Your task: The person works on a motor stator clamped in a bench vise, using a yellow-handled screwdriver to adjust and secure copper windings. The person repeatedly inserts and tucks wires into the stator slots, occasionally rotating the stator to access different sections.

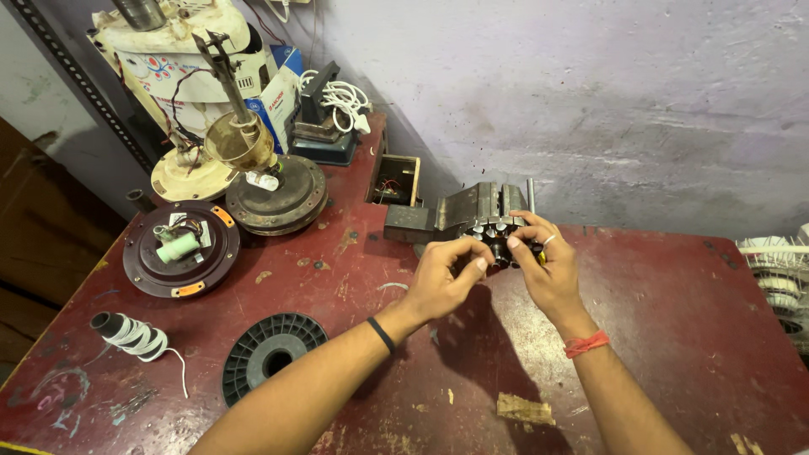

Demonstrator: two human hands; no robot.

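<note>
A round dark stator core [499, 238] with slotted teeth is held up above the red workbench [674, 320], in front of a grey metal bench vise [462, 212]. My left hand [442, 278] pinches its left side with thumb and fingers. My right hand [546, 268] grips its right side, a ring on one finger and a red thread at the wrist. A black band circles my left wrist.
Two dismantled ceiling fan motor housings [179, 248] [278, 194] lie at the left, with a black plastic spool [268, 352] and a roll of white tape [133, 335] nearer me. A small open box [396, 179] stands behind. White fan parts [779, 278] sit at the right edge.
</note>
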